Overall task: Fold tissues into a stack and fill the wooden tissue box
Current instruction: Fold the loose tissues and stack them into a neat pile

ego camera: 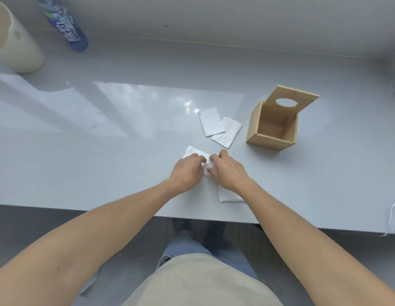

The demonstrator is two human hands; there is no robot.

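Both your bare forearms are reaching to one white paper tissue (195,152) near the table's (81,151) front edge; your left hand (187,171) and right hand (227,171) are pinching its fold between curled fingertips. Two folded tissues (218,128) are lying overlapped at twelve o'clock, one open wooden tissue box (273,129) at two o'clock, one blue bottle (66,25) at ten.

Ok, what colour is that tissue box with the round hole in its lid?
The tissue box is light tan wood, plain and unpainted, seen clearly in the head view.
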